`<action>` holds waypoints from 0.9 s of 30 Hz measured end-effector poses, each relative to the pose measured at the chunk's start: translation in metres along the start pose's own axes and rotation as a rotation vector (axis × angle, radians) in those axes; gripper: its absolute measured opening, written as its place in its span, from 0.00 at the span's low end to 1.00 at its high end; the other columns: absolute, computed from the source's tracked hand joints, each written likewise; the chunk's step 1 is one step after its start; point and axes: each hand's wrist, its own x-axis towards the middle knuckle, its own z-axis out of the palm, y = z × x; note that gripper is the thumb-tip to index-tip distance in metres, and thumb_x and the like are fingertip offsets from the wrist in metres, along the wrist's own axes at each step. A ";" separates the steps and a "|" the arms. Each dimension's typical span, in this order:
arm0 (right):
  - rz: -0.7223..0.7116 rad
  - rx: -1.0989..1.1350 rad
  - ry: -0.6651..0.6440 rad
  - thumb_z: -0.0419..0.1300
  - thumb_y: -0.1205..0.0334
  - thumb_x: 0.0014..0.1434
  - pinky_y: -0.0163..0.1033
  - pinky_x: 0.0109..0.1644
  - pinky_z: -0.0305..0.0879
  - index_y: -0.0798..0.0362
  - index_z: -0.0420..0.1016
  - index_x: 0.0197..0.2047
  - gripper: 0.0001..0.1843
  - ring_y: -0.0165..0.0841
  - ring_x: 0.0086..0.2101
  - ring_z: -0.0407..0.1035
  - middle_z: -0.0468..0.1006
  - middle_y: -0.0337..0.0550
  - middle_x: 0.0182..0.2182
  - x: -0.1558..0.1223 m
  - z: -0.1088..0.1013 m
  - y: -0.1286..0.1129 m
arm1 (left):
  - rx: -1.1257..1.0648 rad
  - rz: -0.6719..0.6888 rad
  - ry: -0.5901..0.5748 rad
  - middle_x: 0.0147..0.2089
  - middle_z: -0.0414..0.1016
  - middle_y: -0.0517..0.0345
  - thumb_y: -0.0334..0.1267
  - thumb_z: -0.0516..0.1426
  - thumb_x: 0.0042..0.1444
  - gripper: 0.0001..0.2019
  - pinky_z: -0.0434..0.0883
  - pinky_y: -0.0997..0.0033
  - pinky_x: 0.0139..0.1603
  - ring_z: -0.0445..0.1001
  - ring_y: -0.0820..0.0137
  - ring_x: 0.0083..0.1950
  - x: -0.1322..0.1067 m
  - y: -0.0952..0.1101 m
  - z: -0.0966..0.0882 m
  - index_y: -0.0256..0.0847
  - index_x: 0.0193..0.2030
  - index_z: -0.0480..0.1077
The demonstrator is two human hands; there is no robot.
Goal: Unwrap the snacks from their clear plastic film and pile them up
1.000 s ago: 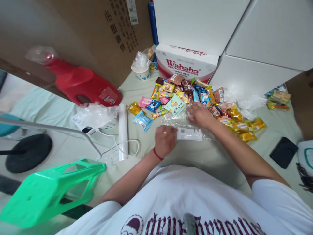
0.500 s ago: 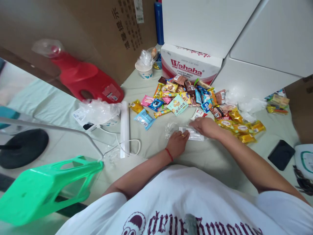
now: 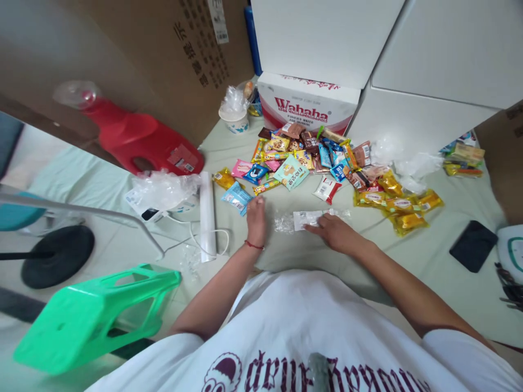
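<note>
A clear plastic bag with a white label (image 3: 307,219) lies flat on the pale green sheet in front of me. My right hand (image 3: 332,232) rests on its near right edge, fingers stretched flat. My left hand (image 3: 256,219), a red string at its wrist, reaches forward with extended fingers toward a light blue snack packet (image 3: 236,197), close to touching it. Beyond lies a heap of colourful snack packets (image 3: 304,158), with yellow packets (image 3: 398,206) to the right and a red-and-white packet (image 3: 324,190) just past the bag.
A white Wahaha carton (image 3: 306,106) and white boxes stand behind the snacks, a big cardboard box at back left. A red jug (image 3: 143,142), crumpled plastic (image 3: 161,190), a white roll (image 3: 207,215), a green stool (image 3: 93,316) lie left. A black phone (image 3: 473,246) lies right.
My left hand left the clear bag and moved left and forward toward the blue packet. My right hand slid back to the bag's near edge. The bag now lies flatter.
</note>
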 end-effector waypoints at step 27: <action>0.972 0.164 0.576 0.63 0.48 0.63 0.59 0.55 0.63 0.54 0.75 0.58 0.25 0.56 0.55 0.59 0.68 0.61 0.59 -0.019 0.032 0.004 | 0.736 0.156 -0.301 0.61 0.70 0.39 0.55 0.62 0.60 0.30 0.67 0.52 0.57 0.67 0.48 0.63 -0.030 0.060 0.057 0.40 0.63 0.67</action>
